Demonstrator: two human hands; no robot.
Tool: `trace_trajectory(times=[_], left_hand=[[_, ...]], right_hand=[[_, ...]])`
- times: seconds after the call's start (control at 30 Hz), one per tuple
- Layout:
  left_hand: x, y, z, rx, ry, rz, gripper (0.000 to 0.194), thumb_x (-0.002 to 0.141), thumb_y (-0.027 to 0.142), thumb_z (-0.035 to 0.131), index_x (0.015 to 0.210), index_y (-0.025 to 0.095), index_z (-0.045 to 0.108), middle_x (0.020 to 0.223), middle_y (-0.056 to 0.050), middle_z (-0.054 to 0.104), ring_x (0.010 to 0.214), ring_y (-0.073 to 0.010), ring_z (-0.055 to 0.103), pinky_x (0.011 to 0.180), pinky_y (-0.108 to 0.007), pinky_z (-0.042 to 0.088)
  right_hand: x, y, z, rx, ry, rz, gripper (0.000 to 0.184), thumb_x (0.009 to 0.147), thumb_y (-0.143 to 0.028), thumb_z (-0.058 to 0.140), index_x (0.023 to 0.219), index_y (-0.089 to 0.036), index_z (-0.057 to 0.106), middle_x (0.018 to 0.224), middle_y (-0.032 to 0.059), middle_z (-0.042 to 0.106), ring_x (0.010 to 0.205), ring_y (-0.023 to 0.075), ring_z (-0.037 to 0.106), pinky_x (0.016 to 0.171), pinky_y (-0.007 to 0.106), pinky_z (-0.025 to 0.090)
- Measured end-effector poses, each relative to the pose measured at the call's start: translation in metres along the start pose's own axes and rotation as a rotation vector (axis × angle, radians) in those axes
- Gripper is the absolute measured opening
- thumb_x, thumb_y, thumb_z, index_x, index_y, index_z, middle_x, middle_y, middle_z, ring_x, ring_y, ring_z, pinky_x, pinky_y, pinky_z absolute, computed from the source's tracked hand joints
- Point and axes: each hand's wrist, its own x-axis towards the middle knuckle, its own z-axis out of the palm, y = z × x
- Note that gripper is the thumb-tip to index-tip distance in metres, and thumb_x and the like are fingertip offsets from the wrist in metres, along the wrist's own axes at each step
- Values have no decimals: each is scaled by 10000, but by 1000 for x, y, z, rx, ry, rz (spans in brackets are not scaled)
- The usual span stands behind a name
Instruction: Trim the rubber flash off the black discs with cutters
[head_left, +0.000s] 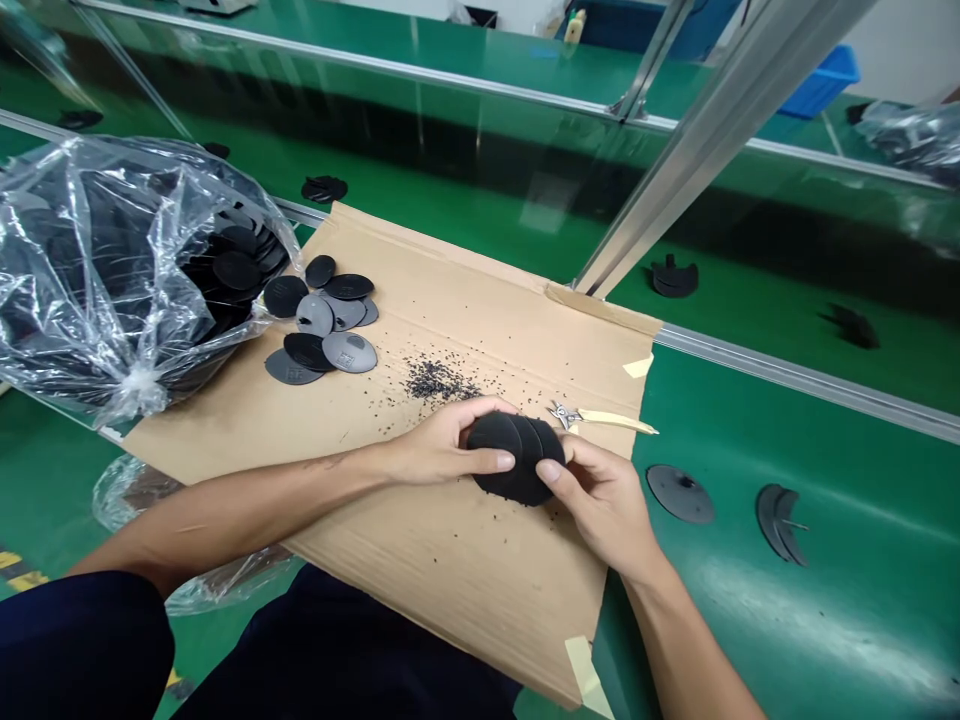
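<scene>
Together, left hand (439, 445) and right hand (615, 505) grip fanned black discs (499, 432) just below frame centre, thumbs (491, 461) on top likely preventing slippage, over cardboard (420, 560) presumably shielding the green counter (885, 510).

Head camera facing forward, down

From the person's head, the view is looking steeply onto the cardboard (465, 275), framing the left hand (442, 447) and right hand (604, 490) close, near its middle, and reaching across the tabletop (862, 450) beyond.
</scene>
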Motion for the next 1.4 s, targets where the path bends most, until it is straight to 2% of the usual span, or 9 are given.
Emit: trace_trajectory(times=[0.23, 0.33, 0.43, 0.6, 0.7, 0.87, 1.2, 1.3, 1.4], left_hand=[[-3, -4, 3, 227, -9, 176, 443, 866, 557, 697, 1051, 155, 708, 1009, -79, 702, 953, -190, 636, 842, -282, 505], [-2, -6, -1, 210, -45, 122, 697, 903, 763, 454, 1075, 149, 735, 1027, -107, 720, 812, -164, 624, 700, -253, 482], [3, -5, -6, 187, -53, 7, 861, 909, 826, 259, 1049, 140, 761, 896, -102, 722, 626, -122, 544, 567, -231, 408], [13, 5, -11, 214, -96, 11, 578, 789, 679, 713, 965, 132, 776, 894, -92, 704, 688, -123, 571, 619, -230, 443], [14, 5, -10, 184, -113, -26, 509, 712, 580, 835, 916, 119, 759, 876, -82, 695, 705, -120, 587, 640, -230, 463], [8, 0, -4, 221, -130, -69, 439, 762, 522, 819, 910, 118, 733, 701, -2, 589, 582, -74, 475, 564, -202, 401], [10, 29, -9, 693, -146, 191, 280, 874, 432, 728, 924, 162, 787, 830, -68, 660, 666, -120, 521, 639, -247, 425], [31, 44, -26, 829, -52, 218, 297, 844, 458, 738, 898, 172, 798, 840, -74, 674, 674, -137, 537, 618, -254, 428], [69, 66, -49, 1023, 192, 295, 287, 810, 449, 726, 859, 174, 794, 881, -74, 693, 712, -157, 562, 676, -279, 464]], right_hand=[[-3, 5, 5, -280, 53, -181, 264, 926, -379, 672, 746, -214, 572, 720, 3, 594, 673, 157, 553, 616, 292, 472], [-4, 5, 4, -431, 68, -336, 103, 936, -283, 660, 880, -208, 619, 855, 45, 674, 778, 182, 636, 694, 317, 512], [-4, 7, 1, -561, 114, -515, 59, 940, -229, 657, 915, -212, 606, 892, 66, 691, 796, 192, 652, 694, 325, 506], [0, 15, -4, -684, 172, -659, 76, 959, -196, 594, 893, -233, 587, 850, 57, 695, 732, 192, 627, 667, 332, 465], [-1, 19, -3, -755, 165, -712, 123, 977, -202, 545, 860, -231, 571, 833, 54, 684, 697, 188, 598, 639, 326, 431], [-5, 22, 2, -788, 143, -681, 174, 989, -223, 503, 827, -221, 567, 813, 53, 646, 708, 182, 564, 619, 306, 391], [-5, 29, 5, -808, 311, -567, 176, 981, -186, 477, 840, -184, 582, 850, 58, 627, 724, 174, 532, 626, 291, 394], [-4, 31, 2, -890, 368, -492, 110, 984, -219, 547, 902, -170, 602, 935, 77, 634, 786, 190, 571, 661, 301, 424], [-5, 33, 2, -974, 356, -440, 93, 959, -212, 609, 875, -176, 601, 973, 78, 624, 793, 192, 579, 653, 308, 425]])
